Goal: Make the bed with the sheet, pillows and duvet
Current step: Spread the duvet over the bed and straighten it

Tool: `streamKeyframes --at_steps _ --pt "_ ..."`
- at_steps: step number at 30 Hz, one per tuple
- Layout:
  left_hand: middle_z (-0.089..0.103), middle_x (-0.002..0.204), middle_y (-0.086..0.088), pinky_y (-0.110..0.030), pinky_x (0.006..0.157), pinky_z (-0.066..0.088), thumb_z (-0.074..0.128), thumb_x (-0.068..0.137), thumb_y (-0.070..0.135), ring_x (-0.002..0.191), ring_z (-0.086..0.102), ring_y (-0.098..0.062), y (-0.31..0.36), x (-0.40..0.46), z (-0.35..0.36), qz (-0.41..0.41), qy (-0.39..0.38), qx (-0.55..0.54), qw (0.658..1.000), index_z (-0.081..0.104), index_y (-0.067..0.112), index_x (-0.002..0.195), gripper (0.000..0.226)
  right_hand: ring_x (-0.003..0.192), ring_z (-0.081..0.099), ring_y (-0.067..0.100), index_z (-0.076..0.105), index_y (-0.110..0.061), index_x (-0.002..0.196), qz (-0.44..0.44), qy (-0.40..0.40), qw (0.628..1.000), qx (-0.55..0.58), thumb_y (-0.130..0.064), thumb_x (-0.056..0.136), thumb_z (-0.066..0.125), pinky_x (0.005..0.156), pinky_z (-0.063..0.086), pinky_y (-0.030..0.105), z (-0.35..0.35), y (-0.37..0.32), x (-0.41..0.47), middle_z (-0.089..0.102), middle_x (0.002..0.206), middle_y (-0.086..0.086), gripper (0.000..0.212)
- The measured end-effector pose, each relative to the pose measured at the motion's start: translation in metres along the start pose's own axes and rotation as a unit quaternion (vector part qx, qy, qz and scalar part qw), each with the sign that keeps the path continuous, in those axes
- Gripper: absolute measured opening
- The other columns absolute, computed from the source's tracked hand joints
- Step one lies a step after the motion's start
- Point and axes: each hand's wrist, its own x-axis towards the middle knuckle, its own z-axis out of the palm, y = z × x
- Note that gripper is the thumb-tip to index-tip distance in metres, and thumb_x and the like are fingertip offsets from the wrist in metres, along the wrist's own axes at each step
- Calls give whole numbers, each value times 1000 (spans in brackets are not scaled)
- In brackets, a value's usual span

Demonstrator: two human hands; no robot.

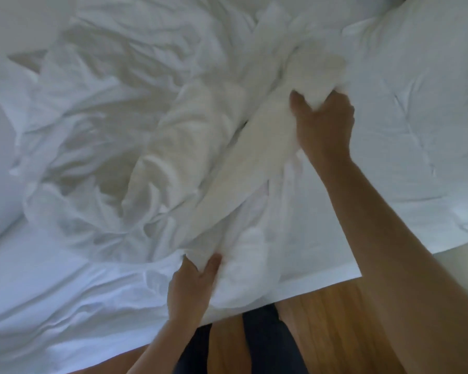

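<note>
Between your two hands runs a bunched rope of white sheet (pixel 243 163): your right hand (pixel 324 125) grips its far end, your left hand (pixel 192 282) pinches its near end. Right of your right hand lies a pillow (pixel 416 103); left of both spreads the crumpled duvet (pixel 97 125).

Both bare arms reach forward from the lower edge of the frame. The right hand (pixel 323 122), extended toward one o'clock, has fingers and thumb curled around a bunch of white fabric. The left hand (pixel 193 284), nearer the body at six o'clock, pinches white fabric between thumb and fingers.
</note>
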Motion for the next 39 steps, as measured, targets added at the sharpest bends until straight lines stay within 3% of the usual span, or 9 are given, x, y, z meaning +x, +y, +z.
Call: streamKeyframes --at_steps 5,12,15,19,22,25,32,36,39 --pt "45 114 -7 -48 91 49 80 76 43 108 47 -24 40 -11 -5 94 209 -53 972 43 5 118 68 83 68 -2 63 -15 104 -65 86 957 271 -36 80 78 83 57 26 -45 -67 7 69 90 -15 35" --pt "37 145 -18 -45 112 37 79 71 51 133 40 -36 150 4 -46 423 362 12 831 32 11 147 98 95 71 14 66 -15 116 0 -246 870 427 -18 77 82 80 57 28 -34 -47 -38 73 103 -4 42" --pt "68 113 -18 -45 85 47 65 93 35 101 64 -41 173 62 -69 340 271 65 898 51 13 139 53 120 53 14 58 -33 136 -31 -359 893 269 -12 78 77 102 47 30 -11 -9 -39 51 131 -2 65" --pt "69 103 -22 -49 83 42 58 98 21 96 60 -49 172 97 -82 303 257 49 916 56 3 120 28 143 29 29 16 -31 157 159 -225 961 27 -45 73 85 115 30 53 30 64 -16 22 153 7 110" --pt "67 105 -23 -49 85 41 57 98 20 99 58 -47 171 103 -79 272 249 30 929 54 1 121 30 136 45 32 14 -23 159 305 -378 868 105 -68 58 86 108 42 52 52 116 -20 37 154 4 132" --pt "65 110 -23 -49 87 42 55 98 19 102 58 -45 171 108 -68 234 223 9 946 51 4 123 30 105 71 30 63 -9 127 312 -517 776 179 -60 62 88 97 55 50 58 143 -42 73 115 9 86" --pt "64 106 -13 -37 81 38 57 96 16 105 58 -39 185 108 -44 223 206 3 953 50 7 124 30 57 58 24 53 -15 61 99 -164 981 -25 -51 88 66 55 41 31 5 149 -76 57 56 1 47" --pt "63 94 0 -36 77 46 63 93 20 89 61 -28 210 83 -1 328 87 1 941 50 17 121 30 38 38 11 35 -23 52 112 30 990 -78 -46 88 68 45 28 22 -58 192 -121 37 41 -10 54" --pt "66 87 1 -25 70 38 63 93 13 86 65 -25 227 65 52 402 6 52 914 57 15 113 20 56 53 17 51 -21 62 206 -31 977 -49 -69 78 59 56 39 29 -66 241 -132 52 57 -8 52"
